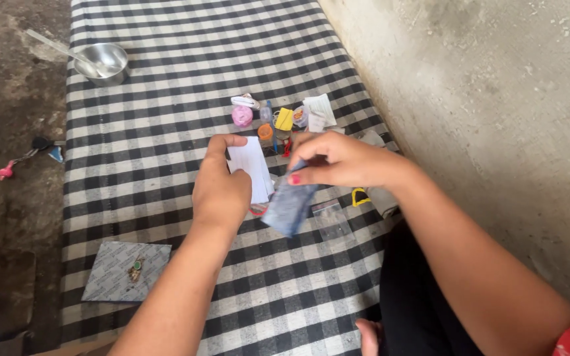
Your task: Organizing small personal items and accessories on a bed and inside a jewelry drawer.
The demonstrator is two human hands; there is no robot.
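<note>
1. One blue-grey packet (289, 206): flat, oblong, with a faint pattern; it is gripped at its upper end by the right hand (338, 160), fingers closed on it, and hangs tilted above the checked cloth (166, 79), near the cloth's right part.
2. One white card (251, 168): plain, rectangular; it is held upright by the left hand (221, 191), the thumb curled over its upper left corner, fingers closed behind it. It is just left of the packet.
3. One clear plastic sleeve (332, 219): it lies flat on the cloth, just right of the packet's lower end.
4. One black-and-white checked cloth: it is spread over the floor and carries all the small items.
5. One cluster of small items (278, 118): it is seen beyond the hands, among them one pink round piece (242, 116), one yellow piece (285, 118) and one orange piece (266, 131); the rest cannot be told apart or counted.
6. One steel bowl (102, 63): one spoon (57, 47) rests in it, at the cloth's far left corner.
7. One grey flat packet (125, 271): it lies at the cloth's near left edge, with one small trinket (136, 269) upon it.
8. One yellow-and-black object (360, 196): it is partly hidden under the right wrist.
</note>
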